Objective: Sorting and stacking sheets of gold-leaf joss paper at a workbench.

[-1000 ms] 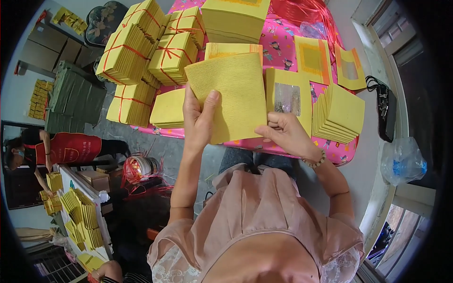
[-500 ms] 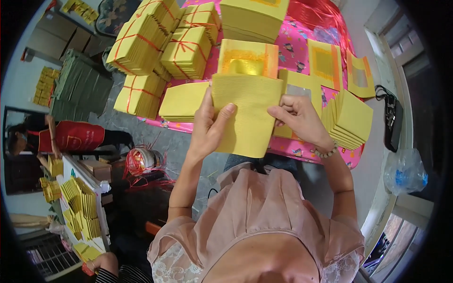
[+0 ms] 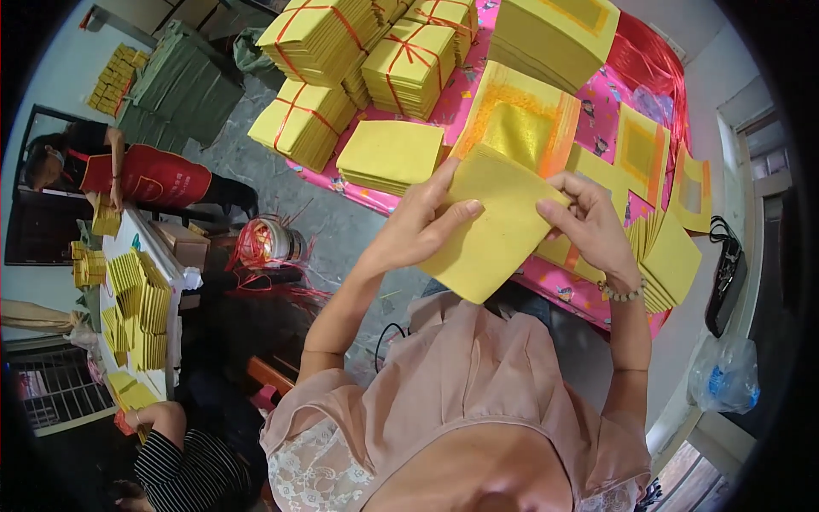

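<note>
Yellow paper stack [image 3: 495, 230] tilted, long axis lower-left to upper-right. Left hand [image 3: 418, 226] and right hand [image 3: 589, 226] fingers both grasping it.

A grey concrete floor [image 3: 299, 200] runs from 12 to 9 o'clock. A pink patterned cloth [image 3: 444, 111] covers the counter at 1 o'clock. A white side table [image 3: 166, 264] stands at 9 o'clock, a window frame [image 3: 768, 145] at 3.
</note>
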Available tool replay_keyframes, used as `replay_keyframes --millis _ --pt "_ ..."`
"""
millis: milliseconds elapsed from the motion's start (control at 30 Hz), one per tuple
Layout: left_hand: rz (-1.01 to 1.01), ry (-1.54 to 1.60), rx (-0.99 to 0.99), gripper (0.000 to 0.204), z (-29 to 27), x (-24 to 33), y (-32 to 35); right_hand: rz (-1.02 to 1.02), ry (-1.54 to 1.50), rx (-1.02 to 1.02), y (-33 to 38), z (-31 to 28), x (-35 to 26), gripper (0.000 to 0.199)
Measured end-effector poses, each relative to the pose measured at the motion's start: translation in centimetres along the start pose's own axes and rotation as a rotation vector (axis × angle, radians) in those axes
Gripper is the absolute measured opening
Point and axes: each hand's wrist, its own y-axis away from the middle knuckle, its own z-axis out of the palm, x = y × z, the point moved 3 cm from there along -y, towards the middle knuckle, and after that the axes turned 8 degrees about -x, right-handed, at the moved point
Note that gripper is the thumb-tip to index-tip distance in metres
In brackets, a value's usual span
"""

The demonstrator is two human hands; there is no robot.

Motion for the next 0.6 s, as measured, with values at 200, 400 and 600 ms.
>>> replay_keyframes --millis 200,400,600 --pt "-0.132 -0.303 -0.030 0.042 -5.0 0.4 0.0 -0.032 -0.059 0.000 -3.4 2.5 0.5 0.018" --pt "-0.068 -0.291 0.126 0.030 -9.9 -1.7 -1.7 -0.049 -0.221 -0.178 -5.3 5.5 1.1 0.025" --pt "-0.121 -0.699 0.258 0.037 -14.5 -3.7 -4.8 -0.120 -0.024 -0.093 -3.5 4.4 -0.2 0.027"
